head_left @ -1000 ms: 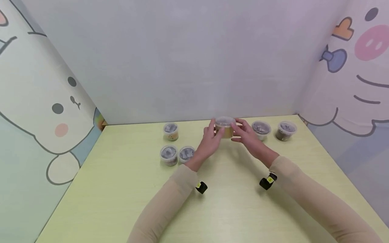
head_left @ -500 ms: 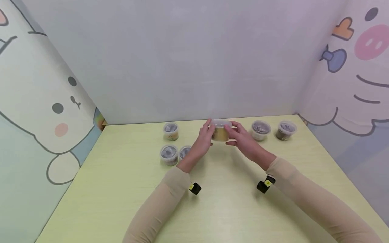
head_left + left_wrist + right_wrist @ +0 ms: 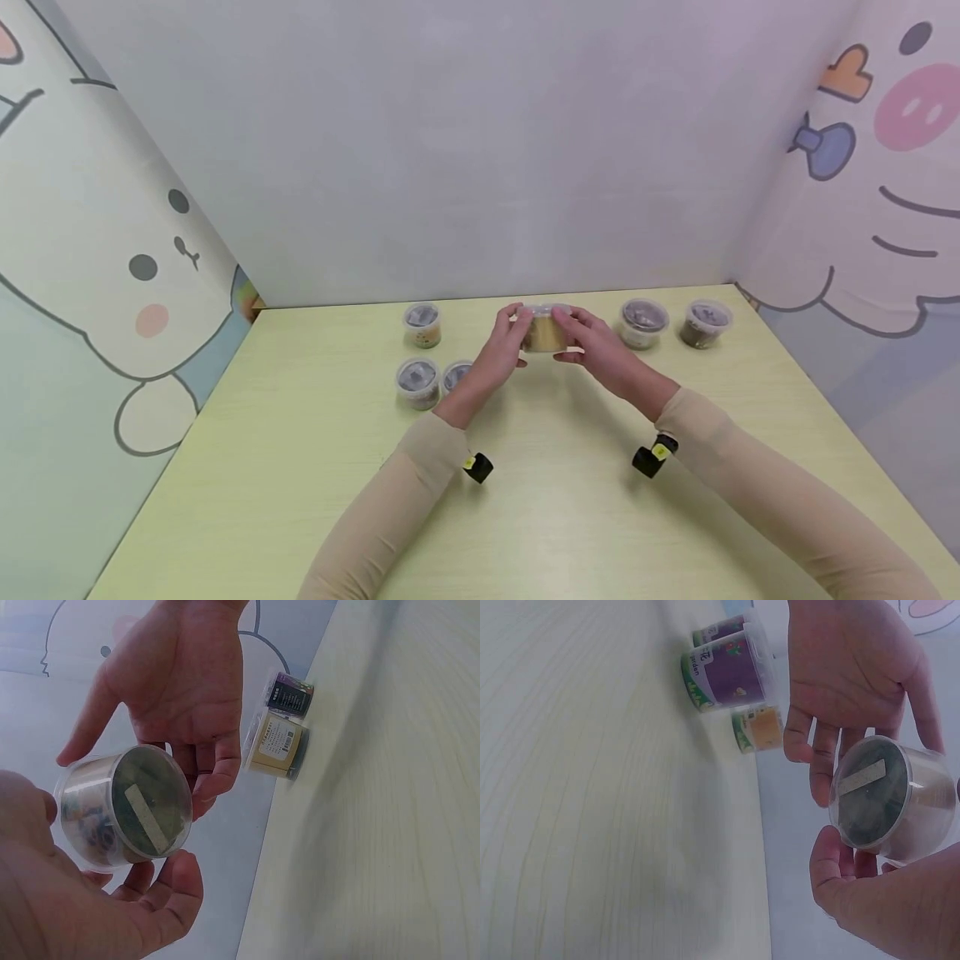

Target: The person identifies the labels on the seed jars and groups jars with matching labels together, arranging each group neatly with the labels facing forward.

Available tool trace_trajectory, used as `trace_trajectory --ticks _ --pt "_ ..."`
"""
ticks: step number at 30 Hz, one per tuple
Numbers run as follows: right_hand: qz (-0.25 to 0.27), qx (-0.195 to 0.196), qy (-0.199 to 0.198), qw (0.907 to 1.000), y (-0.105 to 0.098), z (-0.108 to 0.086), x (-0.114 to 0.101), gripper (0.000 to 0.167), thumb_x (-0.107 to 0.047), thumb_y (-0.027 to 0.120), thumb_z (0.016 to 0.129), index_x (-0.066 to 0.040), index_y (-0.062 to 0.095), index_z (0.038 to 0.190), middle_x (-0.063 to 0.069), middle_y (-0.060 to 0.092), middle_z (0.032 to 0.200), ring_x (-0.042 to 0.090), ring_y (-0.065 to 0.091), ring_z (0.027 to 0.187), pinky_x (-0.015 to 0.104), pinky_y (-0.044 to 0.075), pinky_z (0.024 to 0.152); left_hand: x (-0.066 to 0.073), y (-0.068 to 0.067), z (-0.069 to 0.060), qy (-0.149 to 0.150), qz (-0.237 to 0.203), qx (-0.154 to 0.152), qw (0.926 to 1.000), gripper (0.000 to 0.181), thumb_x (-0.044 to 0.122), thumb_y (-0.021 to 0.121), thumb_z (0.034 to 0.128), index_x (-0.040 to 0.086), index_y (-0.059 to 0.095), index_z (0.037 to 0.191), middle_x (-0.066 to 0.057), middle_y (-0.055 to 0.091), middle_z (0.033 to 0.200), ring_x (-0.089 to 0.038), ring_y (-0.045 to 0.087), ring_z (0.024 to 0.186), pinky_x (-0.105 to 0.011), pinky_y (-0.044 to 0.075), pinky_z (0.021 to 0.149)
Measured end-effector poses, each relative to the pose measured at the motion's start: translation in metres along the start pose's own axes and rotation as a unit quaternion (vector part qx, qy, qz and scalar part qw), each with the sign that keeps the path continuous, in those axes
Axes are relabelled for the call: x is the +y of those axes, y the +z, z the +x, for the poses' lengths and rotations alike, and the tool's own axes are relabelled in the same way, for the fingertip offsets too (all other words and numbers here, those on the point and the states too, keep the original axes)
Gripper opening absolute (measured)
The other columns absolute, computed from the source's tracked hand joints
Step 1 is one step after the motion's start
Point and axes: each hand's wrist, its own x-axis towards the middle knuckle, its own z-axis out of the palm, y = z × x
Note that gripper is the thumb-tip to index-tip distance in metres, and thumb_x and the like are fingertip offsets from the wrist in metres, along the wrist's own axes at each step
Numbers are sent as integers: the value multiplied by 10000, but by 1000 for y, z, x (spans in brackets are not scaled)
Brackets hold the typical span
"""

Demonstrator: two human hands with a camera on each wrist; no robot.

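A clear, round plastic tub (image 3: 546, 333) with a tan label and a pale lid is held up off the table near its back edge. My left hand (image 3: 492, 352) grips its left side. From the right, my right hand (image 3: 606, 353) holds it, thumb on the near side. The left wrist view shows the underside of the tub (image 3: 154, 802), dark with a pale strip across it; both hands curl their fingers about its wall there. The right wrist view has the left hand (image 3: 859, 667) beyond the tub and the right hand (image 3: 900, 900) nearer.
Two lidded tubs stand at the back right, one pale (image 3: 642, 323) and one dark (image 3: 705, 323). To the left are one tub (image 3: 422, 325) at the back and two nearer, one (image 3: 417, 383) beside another (image 3: 456, 375) partly behind the left hand. A wall (image 3: 480, 167) rises behind the table.
Both hands have carried the tub slightly left and lower toward me over the first half second. Since then it has moved very little, tipping so less of its lid shows.
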Motion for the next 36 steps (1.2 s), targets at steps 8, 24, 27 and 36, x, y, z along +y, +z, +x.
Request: trace_trajectory --ticks 8,24,27,36 --pt "29 -112 85 9999 0 -2 -1 778 -576 473 1030 -18 277 1535 184 414 1440 324 470 1286 476 437 1054 -3 0 -1 31 -41 1 10000 638 516 301 1087 96 217 1560 -188 483 1407 -293 545 1133 -523 529 870" --pt "485 -137 -197 9985 -3 1 2 746 -577 439 1040 -41 303 1540 184 424 1451 306 471 1305 378 486 1021 -1 -41 5 -519 -769 -1008 9906 588 426 586 1029 193 350 1515 -118 564 1331 -264 628 1156 -416 516 938" --pt "459 -372 -142 9982 -2 0 2 738 -571 418 1048 -53 284 1556 183 405 1470 324 450 1336 438 439 1076 0 -44 4 -590 -803 -1076 9892 581 387 608 1025 178 364 1508 -117 579 1332 -261 620 1166 -418 511 955" --pt "272 -605 -138 9977 1 -1 3 739 -542 473 1043 -49 274 1557 170 418 1449 280 491 1299 387 451 1058 1 -47 1 -511 -707 -1242 9884 598 328 648 1011 156 359 1505 -129 548 1324 -281 586 1190 -469 487 1001"
